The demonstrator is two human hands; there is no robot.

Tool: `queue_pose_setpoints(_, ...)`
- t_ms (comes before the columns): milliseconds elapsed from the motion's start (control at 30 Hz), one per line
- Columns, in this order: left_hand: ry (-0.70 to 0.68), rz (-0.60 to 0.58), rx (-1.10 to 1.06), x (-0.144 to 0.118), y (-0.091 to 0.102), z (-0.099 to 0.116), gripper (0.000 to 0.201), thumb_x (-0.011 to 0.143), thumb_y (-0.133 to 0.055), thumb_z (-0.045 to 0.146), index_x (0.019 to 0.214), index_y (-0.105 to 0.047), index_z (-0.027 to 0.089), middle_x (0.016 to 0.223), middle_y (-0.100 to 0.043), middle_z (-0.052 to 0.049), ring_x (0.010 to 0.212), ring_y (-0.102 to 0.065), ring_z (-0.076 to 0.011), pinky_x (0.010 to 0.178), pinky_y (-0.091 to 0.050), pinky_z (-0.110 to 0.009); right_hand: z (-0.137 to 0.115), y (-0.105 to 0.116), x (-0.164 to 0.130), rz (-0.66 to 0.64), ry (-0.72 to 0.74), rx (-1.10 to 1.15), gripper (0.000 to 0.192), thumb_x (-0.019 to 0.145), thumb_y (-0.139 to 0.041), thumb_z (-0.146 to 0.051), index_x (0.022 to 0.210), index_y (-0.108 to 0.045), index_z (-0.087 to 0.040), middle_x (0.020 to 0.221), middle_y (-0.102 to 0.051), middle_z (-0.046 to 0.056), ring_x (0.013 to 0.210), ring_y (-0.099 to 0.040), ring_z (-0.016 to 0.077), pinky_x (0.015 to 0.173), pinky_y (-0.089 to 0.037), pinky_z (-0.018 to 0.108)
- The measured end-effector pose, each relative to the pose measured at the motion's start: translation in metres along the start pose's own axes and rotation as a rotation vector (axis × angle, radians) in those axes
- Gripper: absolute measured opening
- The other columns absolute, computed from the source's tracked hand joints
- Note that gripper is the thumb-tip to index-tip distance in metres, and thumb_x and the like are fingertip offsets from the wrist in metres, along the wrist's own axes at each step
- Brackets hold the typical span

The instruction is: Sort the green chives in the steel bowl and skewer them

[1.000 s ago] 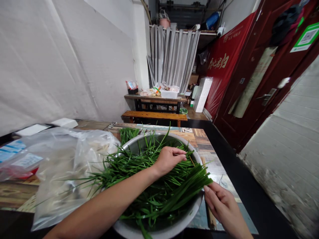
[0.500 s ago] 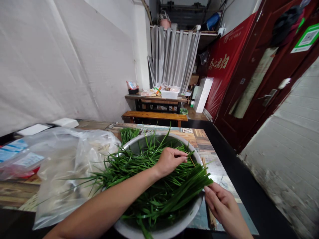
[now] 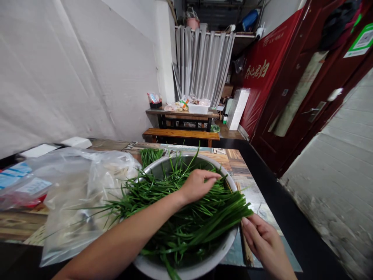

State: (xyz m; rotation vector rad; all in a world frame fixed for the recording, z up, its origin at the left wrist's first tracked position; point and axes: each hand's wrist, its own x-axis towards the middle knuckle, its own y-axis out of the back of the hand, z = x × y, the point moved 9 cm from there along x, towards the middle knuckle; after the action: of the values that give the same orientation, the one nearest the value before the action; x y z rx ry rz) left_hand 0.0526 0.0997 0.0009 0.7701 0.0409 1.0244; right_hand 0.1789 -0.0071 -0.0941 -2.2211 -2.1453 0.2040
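Head view: a metal bowl [image 3: 201,269], heaped with long green leaves [image 3: 166,202], stands on a wood-patterned table [image 3: 262,190]; at its right side a leaf bundle [image 3: 223,216] lies roughly aligned, its squared ends reaching over the rim. Right hand [image 3: 264,239]: thumb and fingers appear closed on those ends, just outside the bowl; the number of strands gripped is hidden. Left hand [image 3: 196,186]: held over the heap, thumb and fingertips close together; whether a strand is pinched between them cannot be told. Stick bundle [image 3: 247,251] on the table, beside the bowl and near the right hand; plastic bag [image 3: 78,194] to the bowl's left, with stray leaf tips lying across it.

Assessment: a light, firm pinch at the squared ends should hold the strands even without bruising; loose leaves are best drawn singly, along their length, since a sideways pull would probably tangle the heap.
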Motion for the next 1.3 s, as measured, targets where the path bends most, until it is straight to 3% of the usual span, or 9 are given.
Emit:
queue_pose_setpoints(67, 0.026, 0.11, 0.129, 0.005, 0.014, -0.017, 0.025, 0.078, -0.048, 0.021, 0.092, -0.069, 0.02, 0.094, -0.069, -0.004, 0.088, -0.062, -0.0164, 0.083, -0.046, -0.028, 0.005, 0.004, -0.003, 0.006, -0.018, 0.008, 0.031, 0.079, -0.055, -0.048, 0.08, -0.053, -0.018, 0.048, -0.022, -0.01, 0.041, -0.017, 0.0046, 0.038, -0.012, 0.019)
queue_pose_setpoints(200, 0.004, 0.004, 0.364, 0.011, 0.002, -0.049, 0.021, 0.074, -0.055, 0.019, 0.088, -0.07, 0.019, 0.09, -0.07, -0.005, 0.087, -0.061, -0.0188, 0.083, -0.044, -0.03, 0.011, 0.011, -0.008, 0.042, -0.038, -0.013, 0.032, 0.075, -0.059, -0.048, 0.076, -0.055, -0.017, 0.048, -0.026, -0.009, 0.041, -0.021, 0.0043, 0.037, -0.015, 0.017)
queue_pose_setpoints(267, 0.02, 0.006, 0.439, 0.011, 0.001, -0.06, 0.021, 0.073, -0.056, 0.019, 0.089, -0.07, 0.018, 0.091, -0.069, -0.007, 0.087, -0.061, -0.0196, 0.083, -0.043, -0.03, 0.01, 0.011, -0.011, 0.067, -0.047, -0.007, 0.032, 0.073, -0.061, -0.049, 0.076, -0.056, -0.017, 0.048, -0.025, -0.01, 0.04, -0.02, 0.004, 0.036, -0.015, 0.016)
queue_pose_setpoints(433, 0.038, 0.025, 0.433, 0.013, 0.0, -0.071, 0.019, 0.073, -0.058, 0.024, 0.086, -0.071, 0.018, 0.088, -0.069, -0.006, 0.085, -0.06, -0.0183, 0.081, -0.043, -0.028, 0.001, 0.007, -0.018, 0.107, -0.036, 0.013, 0.033, 0.073, -0.061, -0.049, 0.075, -0.056, -0.017, 0.048, -0.022, -0.01, 0.04, -0.016, 0.0036, 0.037, -0.013, 0.017)
queue_pose_setpoints(767, 0.055, 0.139, 0.147, 0.016, 0.005, -0.051, 0.017, 0.07, -0.055, 0.022, 0.077, -0.07, 0.019, 0.082, -0.07, -0.002, 0.078, -0.061, -0.0146, 0.076, -0.045, -0.024, 0.005, 0.005, -0.003, -0.029, -0.016, 0.014, 0.029, 0.079, -0.054, -0.047, 0.079, -0.053, -0.019, 0.051, -0.023, -0.01, 0.043, -0.017, 0.0051, 0.04, -0.012, 0.018)
queue_pose_setpoints(967, 0.111, 0.155, 0.023, 0.011, 0.01, -0.035, 0.021, 0.072, -0.054, 0.027, 0.08, -0.071, 0.017, 0.08, -0.071, -0.003, 0.073, -0.063, -0.0147, 0.07, -0.046, -0.023, -0.001, 0.003, 0.003, -0.02, -0.006, 0.036, 0.028, 0.08, -0.055, -0.045, 0.08, -0.052, -0.017, 0.053, -0.022, -0.009, 0.044, -0.013, 0.005, 0.04, -0.009, 0.02)
queue_pose_setpoints(1300, 0.163, 0.056, -0.142, 0.005, 0.0, -0.02, 0.028, 0.071, -0.055, 0.028, 0.091, -0.069, 0.014, 0.081, -0.07, -0.004, 0.073, -0.061, -0.015, 0.069, -0.046, -0.023, -0.009, -0.006, 0.006, -0.052, 0.015, 0.029, 0.027, 0.08, -0.055, -0.043, 0.074, -0.051, -0.017, 0.048, -0.021, -0.011, 0.041, -0.013, 0.0036, 0.038, -0.008, 0.019)
